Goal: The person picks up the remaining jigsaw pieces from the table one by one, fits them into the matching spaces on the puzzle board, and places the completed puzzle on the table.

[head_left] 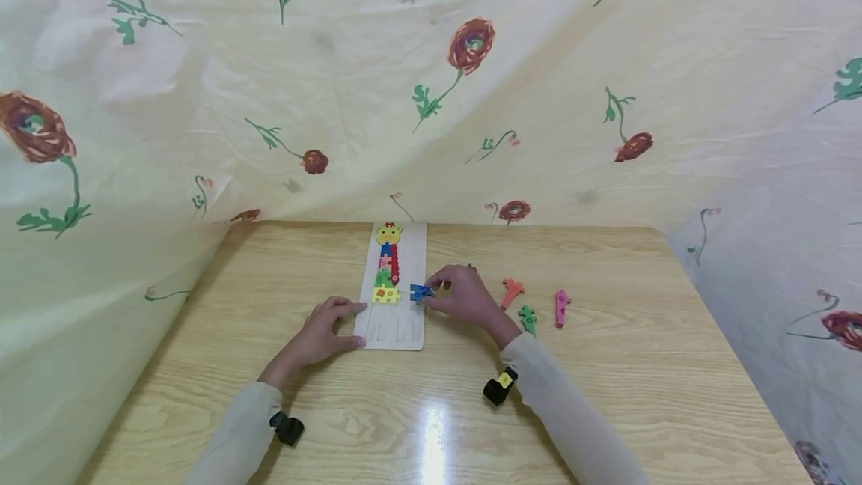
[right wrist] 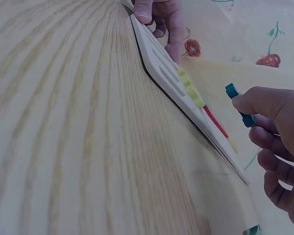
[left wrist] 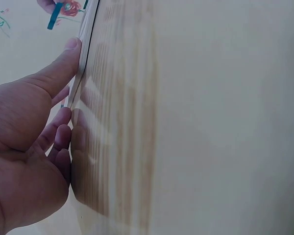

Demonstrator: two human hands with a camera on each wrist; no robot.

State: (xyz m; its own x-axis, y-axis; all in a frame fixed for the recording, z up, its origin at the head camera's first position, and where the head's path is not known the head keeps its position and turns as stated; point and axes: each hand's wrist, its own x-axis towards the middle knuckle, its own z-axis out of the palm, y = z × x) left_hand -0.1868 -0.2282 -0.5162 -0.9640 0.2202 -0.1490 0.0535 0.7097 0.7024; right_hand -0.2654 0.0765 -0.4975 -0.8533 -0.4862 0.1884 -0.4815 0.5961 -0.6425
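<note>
A white puzzle board (head_left: 399, 335) lies on the table, with a giraffe puzzle (head_left: 387, 235) partly filled by coloured pieces. Its lower part shows bare grooves. My right hand (head_left: 465, 294) pinches a blue puzzle piece (head_left: 420, 292) between thumb and fingers, just right of the yellow piece (head_left: 385, 296). In the right wrist view the blue piece is held above the board, apart from it. My left hand (head_left: 326, 331) rests its thumb and fingertips on the board's left edge, as the left wrist view also shows.
Right of the board lie loose puzzle pieces: an orange one (head_left: 512, 290), a green one (head_left: 528, 318) and a pink one (head_left: 562, 308). Another small dark piece peeks out behind my right hand. A flowered cloth (head_left: 377, 96) hangs behind the wooden table (head_left: 606, 395).
</note>
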